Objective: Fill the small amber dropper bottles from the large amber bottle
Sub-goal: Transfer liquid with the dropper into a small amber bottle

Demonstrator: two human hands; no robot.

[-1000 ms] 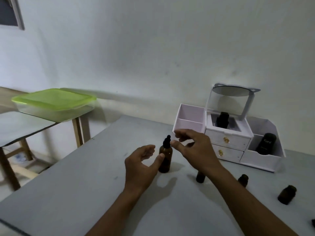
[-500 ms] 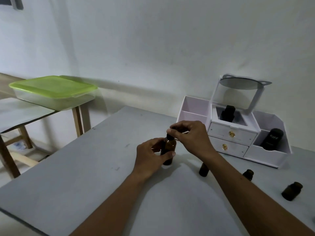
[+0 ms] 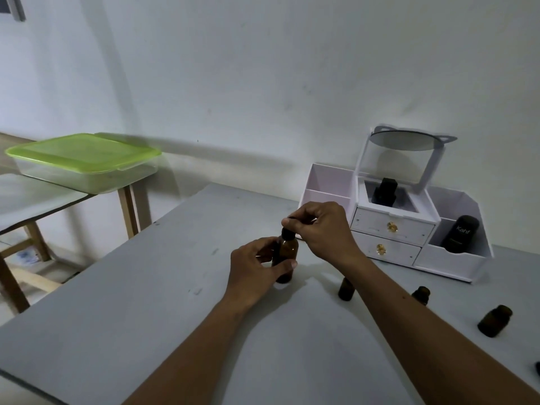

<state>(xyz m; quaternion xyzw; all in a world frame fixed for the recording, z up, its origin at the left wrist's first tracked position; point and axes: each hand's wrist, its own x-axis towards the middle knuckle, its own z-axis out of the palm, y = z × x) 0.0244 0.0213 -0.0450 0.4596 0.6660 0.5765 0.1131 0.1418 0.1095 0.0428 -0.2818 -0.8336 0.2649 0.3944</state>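
Nothing has gone into any small bottle yet, as far as the view shows: this looks like the opening step, getting the dropper cap off the large amber bottle point(image 3: 285, 252).

Far left, a green-lidded container point(image 3: 83, 162) sits on a side table, well apart from the work.

On the grey table point(image 3: 117, 302), the left hand point(image 3: 257, 273) is curled round the large amber bottle, thumb across its front and fingers behind, steadying it upright on the tabletop near the middle. Just above, the right hand point(image 3: 318, 229) is closed in a pinch on the black dropper cap point(image 3: 287, 232), fingertips bunched over its bulb. Whether the cap has begun to loosen I cannot tell.

To the right, three small amber bottles stand open-necked and apart from each other: one point(image 3: 346, 289) partly behind the right forearm, a second point(image 3: 421, 295), and a third point(image 3: 494, 320) nearest the edge. Whether they hold liquid cannot be made out. Behind them is a white organiser point(image 3: 394, 229) with drawers and dark containers in its trays.

What is left, I judge, is nearly everything: freeing the cap, then transferring liquid to each small bottle.

Compared with a second ago, both hands have closed in. Then they hovered open on either side of the bottle, touching nothing; half a second ago they had just reached it, and now the grip on body and cap looks settled. The small bottles have not moved on the table.
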